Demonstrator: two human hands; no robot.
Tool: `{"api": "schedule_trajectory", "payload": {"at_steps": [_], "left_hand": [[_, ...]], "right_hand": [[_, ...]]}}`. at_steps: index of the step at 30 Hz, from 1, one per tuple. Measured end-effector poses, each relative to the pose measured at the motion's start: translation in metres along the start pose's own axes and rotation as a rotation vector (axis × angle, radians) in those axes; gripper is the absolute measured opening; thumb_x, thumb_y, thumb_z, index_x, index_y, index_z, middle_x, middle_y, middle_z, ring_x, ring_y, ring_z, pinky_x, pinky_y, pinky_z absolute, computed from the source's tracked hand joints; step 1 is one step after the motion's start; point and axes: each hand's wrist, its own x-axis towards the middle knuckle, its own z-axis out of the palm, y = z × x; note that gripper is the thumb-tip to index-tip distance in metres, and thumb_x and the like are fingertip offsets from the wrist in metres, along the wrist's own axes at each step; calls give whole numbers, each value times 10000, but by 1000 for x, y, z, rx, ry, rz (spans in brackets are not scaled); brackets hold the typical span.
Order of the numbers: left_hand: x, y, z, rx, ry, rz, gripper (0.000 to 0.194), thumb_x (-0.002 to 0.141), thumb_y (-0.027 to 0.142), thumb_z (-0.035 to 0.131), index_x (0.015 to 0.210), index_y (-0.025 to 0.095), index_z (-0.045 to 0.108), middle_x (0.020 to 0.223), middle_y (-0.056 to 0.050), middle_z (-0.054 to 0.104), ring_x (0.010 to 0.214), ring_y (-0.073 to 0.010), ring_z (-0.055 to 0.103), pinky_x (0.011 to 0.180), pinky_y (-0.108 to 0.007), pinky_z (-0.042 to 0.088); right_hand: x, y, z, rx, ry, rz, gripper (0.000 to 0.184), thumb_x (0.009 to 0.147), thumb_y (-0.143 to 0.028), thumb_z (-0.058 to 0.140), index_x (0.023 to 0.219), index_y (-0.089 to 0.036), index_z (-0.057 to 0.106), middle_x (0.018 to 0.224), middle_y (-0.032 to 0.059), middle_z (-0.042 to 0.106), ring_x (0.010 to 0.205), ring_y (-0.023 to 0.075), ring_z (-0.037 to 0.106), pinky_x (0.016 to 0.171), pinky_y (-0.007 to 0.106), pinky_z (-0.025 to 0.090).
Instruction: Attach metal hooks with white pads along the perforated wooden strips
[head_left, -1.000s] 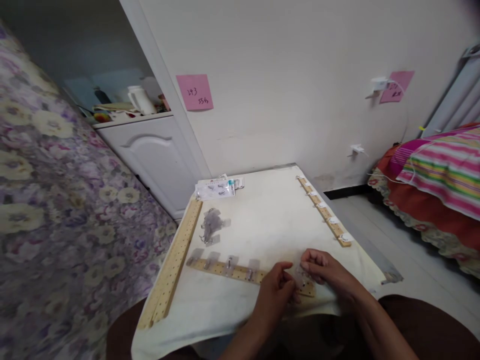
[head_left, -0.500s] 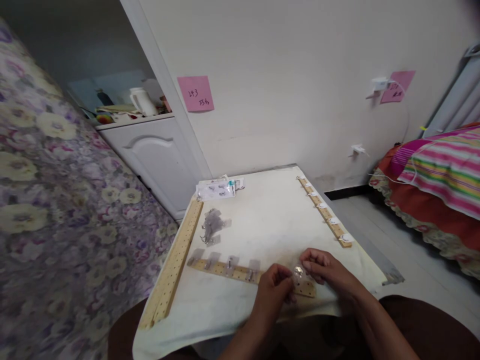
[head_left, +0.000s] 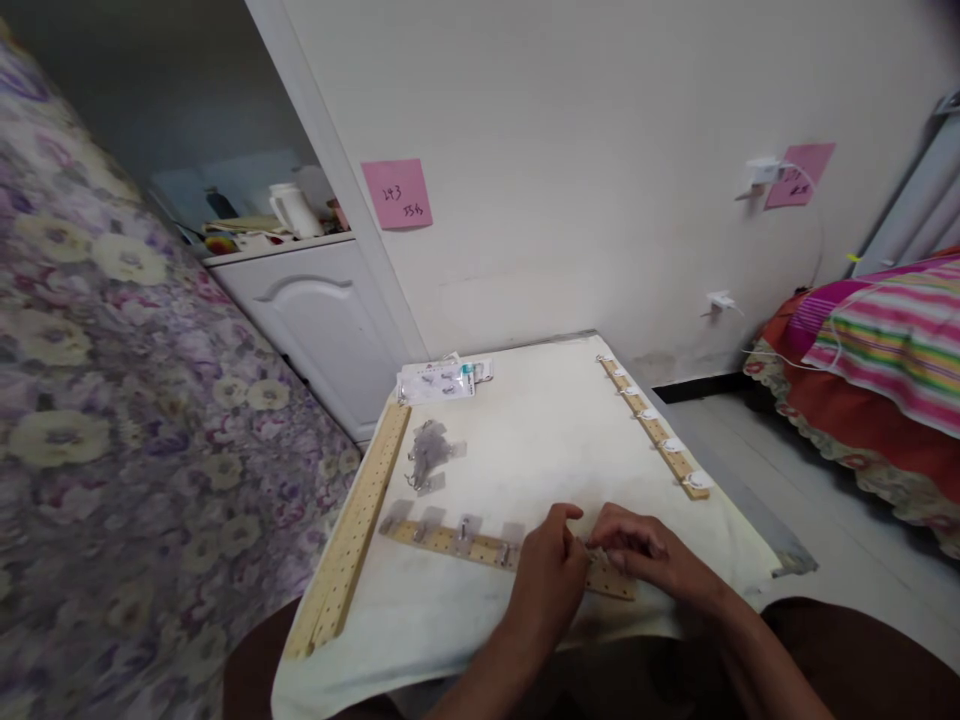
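Note:
My left hand [head_left: 549, 568] and my right hand [head_left: 651, 552] meet over the right end of a perforated wooden strip [head_left: 480, 545]. Both have their fingers curled in a pinch around a small clear adhesive hook, now mostly hidden between the fingertips. Along the same strip, left of my hands, sit several clear hooks [head_left: 464, 535] with transparent square backings. A heap of similar loose clear hooks [head_left: 429, 452] lies farther back on the cloth-covered table [head_left: 517, 430].
Bare perforated strips [head_left: 352, 530] lie along the table's left edge. Packaged hooks [head_left: 436, 382] rest at the back left. On the right, another wooden strip [head_left: 654, 428] carries several white hooks. A wall [head_left: 540, 180] stands behind, a floral curtain [head_left: 135, 450] at left, a bed [head_left: 892, 340] at right.
My hands have drawn closer together, and my left index finger has lifted. The clear hook that showed between them is now mostly covered by the fingers. The view has shifted slightly.

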Motion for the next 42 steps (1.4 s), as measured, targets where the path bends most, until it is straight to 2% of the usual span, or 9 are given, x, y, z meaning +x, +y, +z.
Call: {"api": "schedule_trajectory", "payload": {"at_steps": [4, 7, 10, 15, 19, 23, 28, 36, 42], "left_hand": [[1, -2, -1, -9, 16, -3, 328, 762, 104, 421, 1035, 202, 576, 572, 82, 439, 564, -121, 467, 553, -234, 288], [0, -2, -4, -54, 25, -3, 320, 760, 115, 421, 1023, 197, 585, 581, 79, 429, 564, -119, 452, 555, -231, 299], [0, -3, -6, -129, 44, -28, 290, 757, 130, 434, 990, 190, 597, 593, 73, 430, 573, -117, 445, 565, -229, 314], [1, -4, -8, -454, 89, -140, 220, 786, 232, 476, 978, 183, 571, 584, 91, 420, 447, -75, 398, 467, -205, 303], [-1, 1, -7, -763, 123, -217, 290, 758, 274, 547, 1027, 177, 502, 603, 100, 478, 388, -52, 431, 404, -181, 306], [-4, 3, 0, -879, 128, -285, 377, 710, 264, 617, 1043, 173, 464, 644, 75, 572, 464, -88, 557, 426, -182, 395], [-4, -5, 15, -859, 63, -318, 378, 683, 285, 659, 991, 178, 466, 584, 73, 597, 466, -120, 600, 421, -198, 440], [-11, -9, 16, -781, -52, -248, 177, 775, 354, 564, 796, 184, 518, 574, 40, 615, 451, -111, 590, 417, -195, 430], [-7, -21, 10, -737, -23, -201, 331, 870, 459, 443, 764, 173, 572, 549, 51, 557, 397, -71, 499, 367, -171, 353]], "right_hand": [[0, 1, 2, 4, -6, -9, 209, 834, -421, 554, 846, -216, 587, 856, 5, 495, 709, 147, 451, 646, 267, 357], [1, 8, -2, 6, 106, -24, 197, 853, -405, 527, 863, -213, 569, 856, 2, 475, 718, 145, 431, 645, 263, 346], [1, 15, -6, 28, 235, 33, 175, 855, -376, 543, 923, -216, 558, 732, -32, 421, 646, 124, 378, 584, 243, 305], [3, 20, -4, 104, 338, 105, 194, 841, -386, 580, 865, -201, 527, 687, -44, 447, 569, 92, 367, 498, 217, 274], [7, 20, 3, 143, 294, 142, 241, 840, -422, 576, 809, -194, 504, 680, -34, 543, 478, 66, 382, 439, 204, 283], [12, 18, 15, 227, 202, 165, 289, 822, -465, 592, 813, -189, 509, 667, -23, 597, 437, 69, 450, 416, 202, 318], [14, 18, 25, 306, 225, 164, 292, 810, -453, 617, 760, -187, 507, 523, -76, 504, 399, 59, 429, 409, 188, 309], [10, 21, 21, 411, 194, 239, 278, 822, -418, 602, 719, -181, 500, 518, -46, 581, 404, 79, 491, 404, 186, 348], [4, 21, 13, 412, 52, 266, 281, 802, -421, 614, 728, -180, 490, 513, -43, 600, 344, 67, 469, 369, 172, 296]]}}
